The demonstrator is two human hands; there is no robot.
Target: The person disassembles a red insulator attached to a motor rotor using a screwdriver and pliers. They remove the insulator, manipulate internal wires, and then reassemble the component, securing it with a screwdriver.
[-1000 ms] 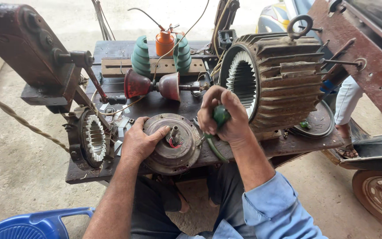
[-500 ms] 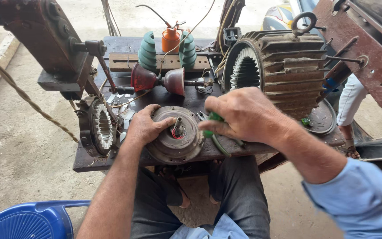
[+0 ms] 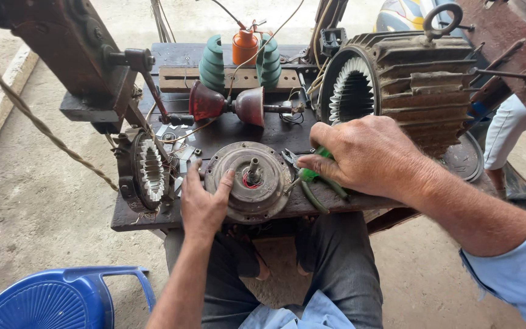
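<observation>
A round grey motor housing (image 3: pixel 257 163) with a short centre shaft and red wires lies flat on the dark workbench (image 3: pixel 220 133). My left hand (image 3: pixel 203 205) rests on its near-left rim, fingers spread over the metal. My right hand (image 3: pixel 360 155) is closed on green-handled pliers (image 3: pixel 312 183), whose jaws point at the housing's right edge. The pliers' handles stick out below my fist.
A large ribbed motor stator (image 3: pixel 397 91) stands at the right. A small stator (image 3: pixel 144 170) sits at the bench's left edge beside a rusty winding machine (image 3: pixel 74 49). Green spools (image 3: pixel 212 64), an orange oil can (image 3: pixel 245 45) and a blue plastic stool (image 3: pixel 56 301) are around. Another person's leg (image 3: pixel 506 134) stands far right.
My right hand has come down from beside the large stator to the housing's right edge with the pliers. My left hand has slid to the housing's near-left rim.
</observation>
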